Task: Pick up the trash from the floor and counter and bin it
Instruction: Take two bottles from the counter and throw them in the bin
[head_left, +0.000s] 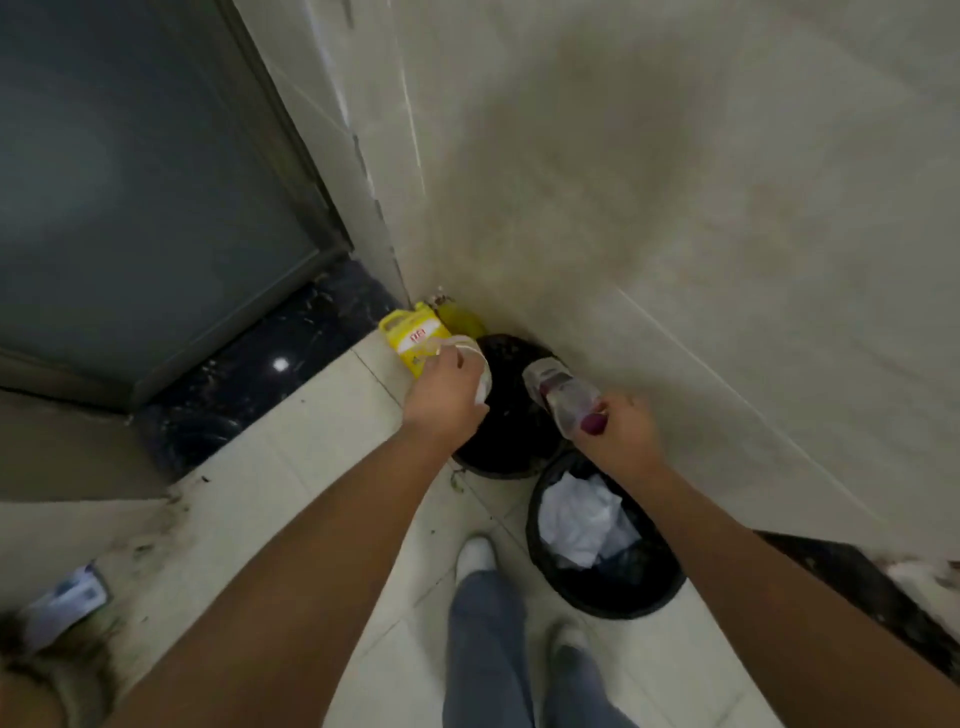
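Note:
My left hand (447, 395) holds a clear plastic container (475, 364) over the far black bin (506, 447), which stands in the wall corner. My right hand (621, 428) grips a clear plastic bottle (563, 397) by its purple cap end, its base pointing over the same bin's right side. A second black bin (660, 592) sits nearer to me on the right, with crumpled white paper (584, 519) inside it.
A yellow jug (408, 332) stands on the floor beside the far bin, in the corner. A tiled wall (675, 208) runs along the right. A dark glass door (130, 208) with a black threshold (260, 374) is on the left. A flat wrapper (62, 605) lies at lower left. My feet (475, 558) stand near the bins.

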